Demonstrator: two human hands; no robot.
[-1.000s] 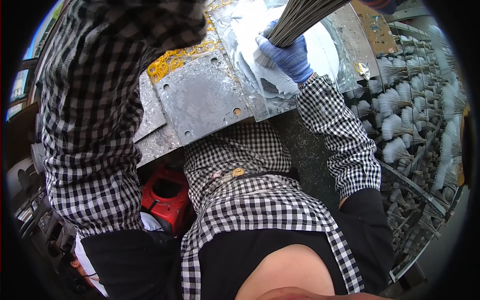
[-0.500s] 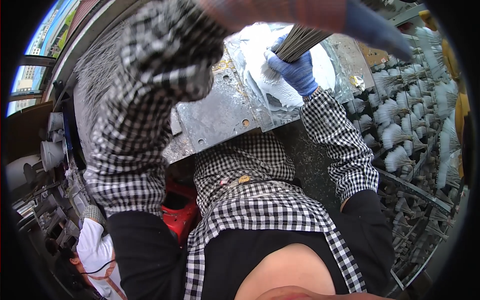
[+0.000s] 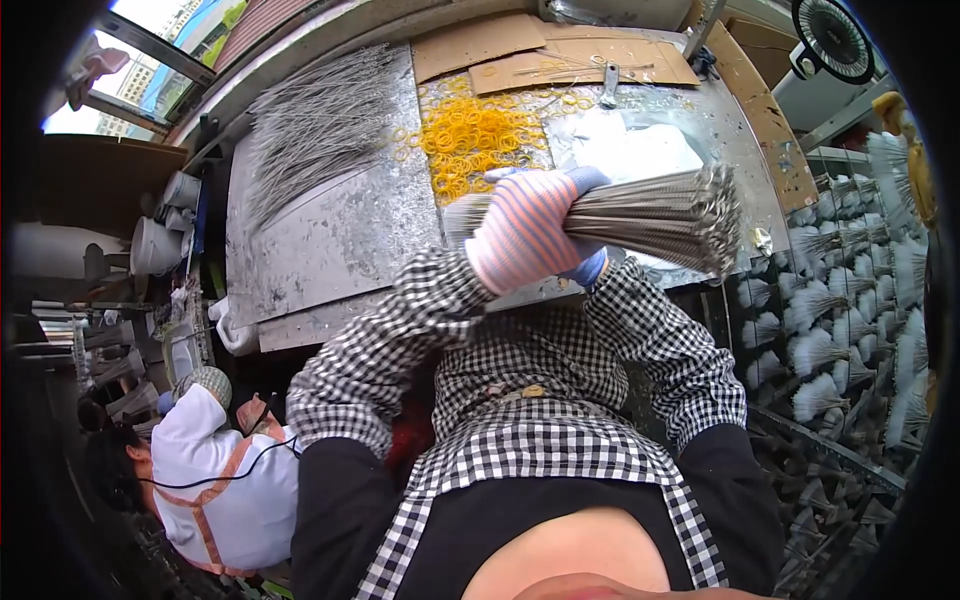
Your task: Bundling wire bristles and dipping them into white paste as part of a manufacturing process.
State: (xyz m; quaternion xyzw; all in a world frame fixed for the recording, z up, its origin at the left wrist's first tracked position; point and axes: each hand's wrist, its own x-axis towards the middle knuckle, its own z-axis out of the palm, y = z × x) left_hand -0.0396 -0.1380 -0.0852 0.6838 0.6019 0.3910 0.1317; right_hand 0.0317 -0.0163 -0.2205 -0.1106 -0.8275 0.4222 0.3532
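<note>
A thick bundle of thin grey wires (image 3: 650, 215) lies crosswise in front of me, its looped ends to the right and paler, finer tips at the left. My left hand (image 3: 530, 228), in a pink-and-blue striped glove, is wrapped over the bundle near its left end. Under the bundle is my right hand (image 3: 588, 268) in a blue glove, holding it from below; most of its fingers are hidden. Just beyond the hands, white paste (image 3: 640, 145) is spread on the worktable (image 3: 345, 235).
Yellow rubber bands (image 3: 480, 135) lie heaped mid-table, with loose grey wires (image 3: 320, 120) to their left. A scraper (image 3: 609, 85) lies by cardboard (image 3: 580, 60) at the back. On the right stand a fan (image 3: 832, 40) and racks of white-bristled bundles (image 3: 815, 350). Another person (image 3: 225, 480) works at lower left.
My left hand has come down from above and closed around the wire bundle. The bundle has moved nearer to me, off the white paste, and turned more level. My view has shifted too.
</note>
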